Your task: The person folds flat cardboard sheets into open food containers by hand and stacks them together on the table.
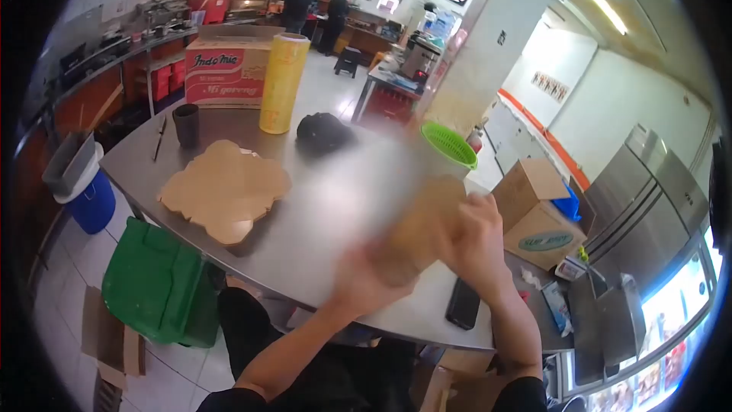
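Observation:
Between my two hands, over the near right part of the steel table point(305, 259), is a brown paper food box point(423, 221), smeared by motion, so its exact shape cannot be made out. My left hand point(366, 282) is closed on its lower left side. At its right side, my right hand point(474, 236) grips it with curled fingers. To the left lies a stack of flat brown paper box blanks point(225, 187) with rounded flaps. A black phone point(463, 304) rests on the table below my right hand.
Along the far side stand a black cup point(185, 126), an Indomie carton point(225, 72), a yellow-wrapped roll point(284, 84), a black bundle point(324, 133) and a green basket point(450, 145). An open carton point(537, 214) is right; a green bin point(156, 282) stands lower left. Two people are farther back.

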Motion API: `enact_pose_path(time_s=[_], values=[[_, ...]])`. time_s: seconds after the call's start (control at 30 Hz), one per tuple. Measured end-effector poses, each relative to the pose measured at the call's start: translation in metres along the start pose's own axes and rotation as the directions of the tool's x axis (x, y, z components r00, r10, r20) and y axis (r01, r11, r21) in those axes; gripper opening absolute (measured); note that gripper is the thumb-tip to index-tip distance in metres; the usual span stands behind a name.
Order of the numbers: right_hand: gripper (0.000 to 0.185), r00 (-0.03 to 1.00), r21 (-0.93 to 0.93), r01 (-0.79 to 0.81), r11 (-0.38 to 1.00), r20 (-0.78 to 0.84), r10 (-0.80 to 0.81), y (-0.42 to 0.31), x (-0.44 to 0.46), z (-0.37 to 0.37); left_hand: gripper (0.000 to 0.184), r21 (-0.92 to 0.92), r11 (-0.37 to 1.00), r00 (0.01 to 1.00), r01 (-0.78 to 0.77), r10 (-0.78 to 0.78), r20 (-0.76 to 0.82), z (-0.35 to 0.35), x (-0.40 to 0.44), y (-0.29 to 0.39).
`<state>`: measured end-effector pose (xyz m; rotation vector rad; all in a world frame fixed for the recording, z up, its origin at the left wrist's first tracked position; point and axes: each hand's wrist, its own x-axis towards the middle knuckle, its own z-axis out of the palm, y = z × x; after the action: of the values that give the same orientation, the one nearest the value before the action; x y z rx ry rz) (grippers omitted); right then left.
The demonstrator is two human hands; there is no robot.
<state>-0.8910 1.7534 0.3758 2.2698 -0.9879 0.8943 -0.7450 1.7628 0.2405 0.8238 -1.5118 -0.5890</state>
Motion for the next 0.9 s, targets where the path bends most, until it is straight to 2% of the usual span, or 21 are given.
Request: enact_pose_path(time_s=[0.13, 0.17, 0.23, 0.37, 0.43, 0.47, 0.53, 0.67, 0.73, 0.77, 0.83, 0.87, 0.9], values=[[0.03, 0.983, -0.109, 0.167, 0.98, 0.101, -0.156, -0.026, -0.003, -0.002, 0.1, 0.047, 0.998, 0.997, -0.035, 0.038, -0.069, -0.001, -0.009, 0.0], [0.03, 0.981, -0.11, 0.175, 0.978, 0.106, -0.163, -0.028, -0.003, -0.001, 0.1, 0.071, 0.996, 0.992, -0.05, 0.058, -0.112, 0.002, -0.013, 0.0], [0.027, 0.98, -0.248, 0.193, 0.949, 0.101, -0.172, -0.036, -0.006, 0.002, 0.1, 0.09, 0.994, 0.986, -0.055, 0.068, -0.151, 0.003, -0.017, 0.002], [0.026, 0.984, -0.298, 0.178, 0.938, 0.062, -0.167, -0.048, -0.007, -0.007, 0.098, 0.145, 0.987, 0.972, -0.067, 0.097, -0.215, 0.001, -0.024, 0.005], [0.024, 0.964, -0.08, 0.08, 0.994, 0.26, -0.057, -0.052, -0.007, -0.011, 0.097, 0.161, 0.985, 0.973, -0.059, 0.093, -0.211, 0.002, -0.028, 0.004], [0.024, 0.964, -0.081, 0.075, 0.994, 0.262, -0.051, -0.051, -0.008, -0.014, 0.097, 0.165, 0.985, 0.974, -0.057, 0.091, -0.206, 0.002, -0.028, 0.004], [0.023, 0.909, -0.075, 0.057, 0.996, 0.417, -0.02, -0.048, -0.007, -0.019, 0.096, 0.168, 0.984, 0.976, -0.055, 0.088, -0.199, -0.001, -0.026, 0.006], [0.018, 0.887, -0.181, 0.1, 0.978, 0.461, -0.006, -0.058, 0.004, -0.031, 0.095, 0.187, 0.981, 0.973, -0.047, 0.087, -0.214, -0.001, -0.026, 0.01], [0.012, 0.812, -0.224, 0.133, 0.965, 0.583, 0.024, -0.063, 0.01, -0.033, 0.096, 0.183, 0.982, 0.972, -0.046, 0.087, -0.22, 0.001, -0.027, 0.009], [0.012, 0.81, -0.225, 0.128, 0.966, 0.586, 0.029, -0.062, 0.01, -0.03, 0.096, 0.163, 0.985, 0.965, -0.056, 0.095, -0.246, 0.003, -0.026, 0.01], [0.012, 0.698, -0.178, 0.24, 0.954, 0.715, -0.042, -0.059, 0.013, -0.023, 0.096, 0.144, 0.988, 0.958, -0.06, 0.098, -0.271, 0.005, -0.026, 0.007], [0.012, 0.696, -0.173, 0.239, 0.955, 0.717, -0.044, -0.061, 0.016, -0.023, 0.096, 0.074, 0.996, 0.967, -0.053, 0.069, -0.244, 0.006, -0.027, 0.003], [0.013, 0.609, -0.135, 0.248, 0.959, 0.791, -0.046, -0.064, 0.02, -0.025, 0.096, 0.043, 0.998, 0.971, -0.048, 0.057, -0.231, 0.004, -0.028, 0.003]])
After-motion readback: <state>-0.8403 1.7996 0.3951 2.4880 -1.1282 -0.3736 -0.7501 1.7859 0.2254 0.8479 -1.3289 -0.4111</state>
